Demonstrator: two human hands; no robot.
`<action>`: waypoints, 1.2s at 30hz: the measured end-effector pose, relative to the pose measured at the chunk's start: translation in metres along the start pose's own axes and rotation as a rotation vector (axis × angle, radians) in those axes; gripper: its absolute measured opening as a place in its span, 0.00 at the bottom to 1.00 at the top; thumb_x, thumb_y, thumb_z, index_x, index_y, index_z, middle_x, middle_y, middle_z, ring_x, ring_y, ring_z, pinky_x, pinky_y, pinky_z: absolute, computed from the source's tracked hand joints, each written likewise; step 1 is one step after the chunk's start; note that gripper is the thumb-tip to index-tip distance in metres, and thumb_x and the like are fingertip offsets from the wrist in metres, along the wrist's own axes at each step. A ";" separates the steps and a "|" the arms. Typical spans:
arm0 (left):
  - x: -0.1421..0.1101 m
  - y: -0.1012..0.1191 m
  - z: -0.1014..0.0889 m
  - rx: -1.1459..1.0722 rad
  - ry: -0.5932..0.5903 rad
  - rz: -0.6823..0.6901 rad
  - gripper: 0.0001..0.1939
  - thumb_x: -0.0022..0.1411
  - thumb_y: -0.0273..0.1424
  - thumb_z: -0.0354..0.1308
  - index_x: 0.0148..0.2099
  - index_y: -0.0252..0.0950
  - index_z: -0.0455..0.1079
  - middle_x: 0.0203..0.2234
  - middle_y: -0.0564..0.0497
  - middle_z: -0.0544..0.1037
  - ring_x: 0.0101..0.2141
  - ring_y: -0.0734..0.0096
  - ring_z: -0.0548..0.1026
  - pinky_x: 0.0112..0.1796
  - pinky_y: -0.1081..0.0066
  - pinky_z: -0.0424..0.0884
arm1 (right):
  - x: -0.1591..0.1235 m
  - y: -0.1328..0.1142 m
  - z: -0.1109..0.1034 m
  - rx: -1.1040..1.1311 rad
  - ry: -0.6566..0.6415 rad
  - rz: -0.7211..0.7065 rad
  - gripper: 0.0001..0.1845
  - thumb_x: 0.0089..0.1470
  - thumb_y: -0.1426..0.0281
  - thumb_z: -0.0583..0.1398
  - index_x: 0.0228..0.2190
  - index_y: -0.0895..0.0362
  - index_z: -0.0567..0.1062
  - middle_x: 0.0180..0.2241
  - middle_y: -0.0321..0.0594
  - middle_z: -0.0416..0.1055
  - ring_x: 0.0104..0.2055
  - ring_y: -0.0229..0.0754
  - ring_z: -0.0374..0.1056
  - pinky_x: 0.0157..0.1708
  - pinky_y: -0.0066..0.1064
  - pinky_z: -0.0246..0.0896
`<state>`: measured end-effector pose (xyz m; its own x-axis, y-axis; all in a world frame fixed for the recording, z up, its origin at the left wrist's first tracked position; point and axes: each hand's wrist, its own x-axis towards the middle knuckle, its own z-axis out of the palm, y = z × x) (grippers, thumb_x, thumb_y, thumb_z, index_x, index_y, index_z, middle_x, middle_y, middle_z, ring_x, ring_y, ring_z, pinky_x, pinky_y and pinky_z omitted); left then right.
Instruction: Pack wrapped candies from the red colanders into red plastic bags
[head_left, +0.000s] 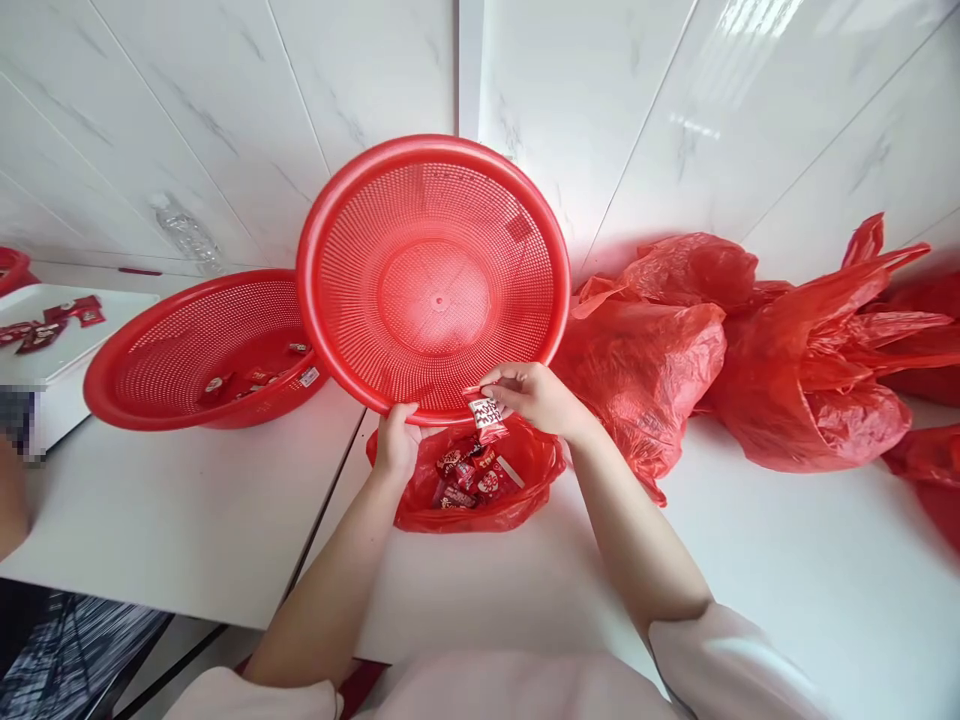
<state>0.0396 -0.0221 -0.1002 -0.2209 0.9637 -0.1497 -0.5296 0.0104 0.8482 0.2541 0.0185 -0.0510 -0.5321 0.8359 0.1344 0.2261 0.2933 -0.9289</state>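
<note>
My left hand (397, 442) grips the near rim of a round red plastic mesh basket (435, 270), which is tilted so that its inside faces me. Between the fingers of my right hand (529, 398) is a small red and white snack packet (487, 415), held just below the basket's rim. Beneath both hands an open red plastic bag (525, 505) stands on the table. Several small wrapped snacks (469, 470) lie inside it, mostly red and dark packets.
To the left, a second red basket (187, 350) holds a few packets. Beyond it, packets lie on a white scale (56, 370), beside another person's arm (11, 490). Filled red bags (652, 350) line the right side. A clear bottle (184, 232) leans at the wall.
</note>
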 end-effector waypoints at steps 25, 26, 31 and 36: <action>0.000 0.062 -0.033 0.706 0.089 0.451 0.34 0.64 0.47 0.53 0.67 0.43 0.50 0.41 0.44 0.78 0.33 0.61 0.81 0.36 0.59 0.78 | -0.015 -0.017 -0.022 -0.591 0.828 -0.255 0.15 0.48 0.63 0.65 0.37 0.53 0.68 0.35 0.37 0.74 0.30 0.40 0.70 0.34 0.31 0.67; 0.001 0.069 -0.040 0.810 0.233 0.511 0.36 0.64 0.44 0.53 0.69 0.45 0.45 0.39 0.46 0.78 0.32 0.62 0.80 0.38 0.57 0.78 | -0.018 -0.021 -0.025 -0.586 0.856 -0.241 0.16 0.48 0.62 0.65 0.37 0.53 0.68 0.35 0.37 0.74 0.28 0.39 0.70 0.33 0.31 0.67; 0.010 0.092 -0.075 1.312 0.789 0.354 0.42 0.58 0.36 0.60 0.69 0.33 0.46 0.44 0.33 0.73 0.46 0.39 0.75 0.47 0.37 0.67 | -0.031 -0.034 -0.038 -0.555 1.026 -0.190 0.18 0.47 0.58 0.65 0.37 0.54 0.69 0.35 0.37 0.74 0.24 0.36 0.66 0.30 0.30 0.65; 0.023 0.087 -0.096 1.227 0.827 0.415 0.33 0.53 0.36 0.64 0.56 0.34 0.54 0.61 0.26 0.49 0.58 0.29 0.59 0.48 0.36 0.65 | -0.033 -0.036 -0.045 -0.534 1.106 -0.185 0.16 0.48 0.60 0.64 0.36 0.54 0.69 0.35 0.38 0.74 0.31 0.41 0.70 0.33 0.32 0.66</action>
<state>-0.0899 -0.0244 -0.0786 -0.7761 0.5454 0.3166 0.5705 0.3933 0.7210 0.3000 0.0012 -0.0071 0.3232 0.6282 0.7077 0.6628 0.3835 -0.6431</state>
